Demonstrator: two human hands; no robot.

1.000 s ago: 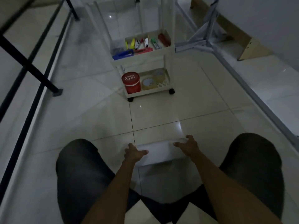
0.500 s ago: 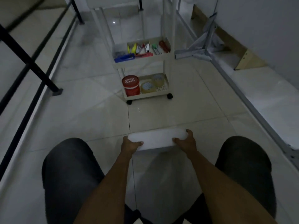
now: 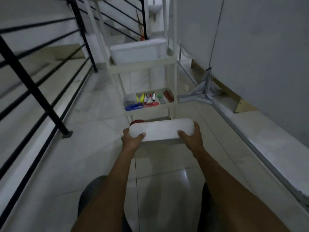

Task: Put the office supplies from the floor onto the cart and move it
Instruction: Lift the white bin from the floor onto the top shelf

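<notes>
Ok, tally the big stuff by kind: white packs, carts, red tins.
white pack: 2, this held one, another atop the cart
cart: 1
red tin: 1, partly hidden
total: 4

A single wide-angle view from a camera worn on the person's head, looking forward and down a narrow tiled floor [image 3: 70,164]. Both forearms reach away from the lens at close range. The white cart [image 3: 147,67] stands just ahead, centre frame. A black railing [image 3: 33,84] runs along the left, a wall on the right. Edges look blurred, perhaps from head motion.
</notes>
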